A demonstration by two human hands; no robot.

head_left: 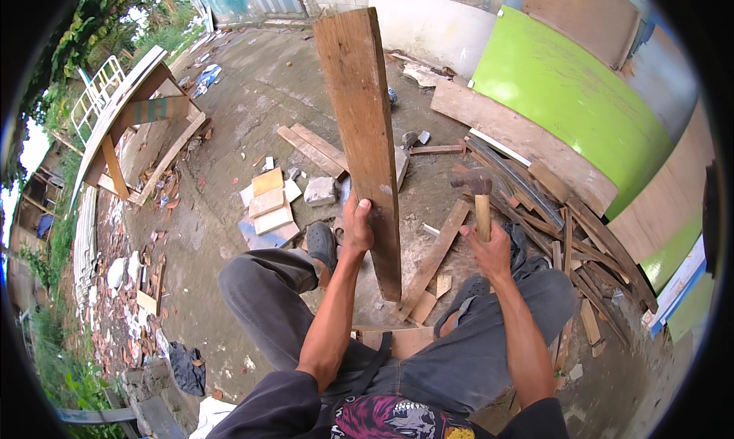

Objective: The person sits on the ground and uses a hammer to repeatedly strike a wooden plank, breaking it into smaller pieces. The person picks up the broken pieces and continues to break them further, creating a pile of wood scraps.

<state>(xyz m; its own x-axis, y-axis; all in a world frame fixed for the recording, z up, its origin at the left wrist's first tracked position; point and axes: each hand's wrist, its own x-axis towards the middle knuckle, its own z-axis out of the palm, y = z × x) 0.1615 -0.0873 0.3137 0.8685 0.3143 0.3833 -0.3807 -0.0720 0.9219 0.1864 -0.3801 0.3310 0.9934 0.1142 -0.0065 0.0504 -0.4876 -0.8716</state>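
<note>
My left hand (pixel 358 226) grips the left edge of a long brown wooden plank (pixel 363 133) and holds it upright in front of me; its lower end hangs near my knees. To the right of the plank, my right hand (pixel 489 248) is closed on the wooden handle of a hammer (pixel 475 191), whose dark metal head points up. My legs in grey trousers are bent below both hands.
Loose boards (pixel 312 149) and small flat wood blocks (pixel 267 202) lie on the concrete ground ahead. A pile of slats (pixel 566 233) lies at right, below a green panel (pixel 573 95) that leans on the wall. A wooden frame (pixel 130 126) stands at left.
</note>
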